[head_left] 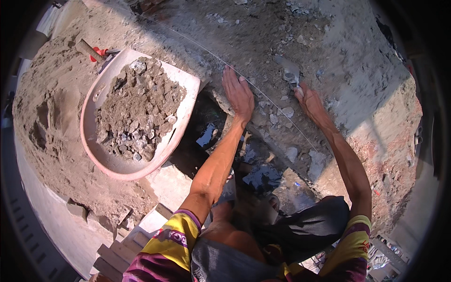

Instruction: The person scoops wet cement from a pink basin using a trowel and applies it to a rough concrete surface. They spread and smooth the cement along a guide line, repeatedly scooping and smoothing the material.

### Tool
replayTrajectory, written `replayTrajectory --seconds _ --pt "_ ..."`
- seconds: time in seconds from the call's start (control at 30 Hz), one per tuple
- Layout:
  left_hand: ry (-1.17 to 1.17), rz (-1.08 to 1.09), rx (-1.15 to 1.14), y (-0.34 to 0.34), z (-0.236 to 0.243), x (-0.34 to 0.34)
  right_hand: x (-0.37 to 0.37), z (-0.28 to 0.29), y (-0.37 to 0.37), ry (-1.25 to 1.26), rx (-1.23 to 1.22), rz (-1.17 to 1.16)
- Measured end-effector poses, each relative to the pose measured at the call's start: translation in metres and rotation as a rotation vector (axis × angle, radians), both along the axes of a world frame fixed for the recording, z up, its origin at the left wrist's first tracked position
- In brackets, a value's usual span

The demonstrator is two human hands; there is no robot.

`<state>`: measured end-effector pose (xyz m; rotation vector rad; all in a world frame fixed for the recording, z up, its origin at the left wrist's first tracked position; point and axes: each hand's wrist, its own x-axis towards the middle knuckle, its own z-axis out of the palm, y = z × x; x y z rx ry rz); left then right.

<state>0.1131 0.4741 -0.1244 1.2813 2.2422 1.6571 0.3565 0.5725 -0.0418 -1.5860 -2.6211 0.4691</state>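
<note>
My left hand [238,96] lies flat on the rough edge of the rubble-strewn ground, fingers extended beside a thin white string [268,98] stretched diagonally across it. My right hand [307,101] grips a metal trowel [289,70], its pale, dirty blade angled up and left over loose stones and dirt on the other side of the string. Left of my left hand sits a pink-white plastic basin [91,134] heaped with soil, gravel and small stones [134,108].
Below my hands is a dark, water-filled trench [260,176], where my legs show. Brick blocks [122,249] lie at the lower left. A wooden-handled tool [87,49] and a red object [97,54] rest behind the basin. Dirt mounds [47,113] surround the basin's left side.
</note>
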Motion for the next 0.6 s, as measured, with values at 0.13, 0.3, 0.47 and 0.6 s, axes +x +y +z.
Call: replayTrajectory --seconds 0.13,0.3,0.47,0.6 --pt "0.008 0.031 -0.036 0.005 0.001 0.0 -0.037 0.006 -0.014 0.096 -0.196 0.01" --pt "-0.085 0.067 0.002 0.033 0.012 0.017 -0.043 -0.029 -0.014 0.284 -0.471 -0.044" --pt "-0.055 -0.103 0.077 0.046 0.012 0.026 -0.048 -0.051 -0.008 0.4 -0.439 0.078" --pt "-0.144 -0.284 0.03 0.046 0.015 0.012 -0.071 0.0 -0.021 0.345 -0.778 -0.152"
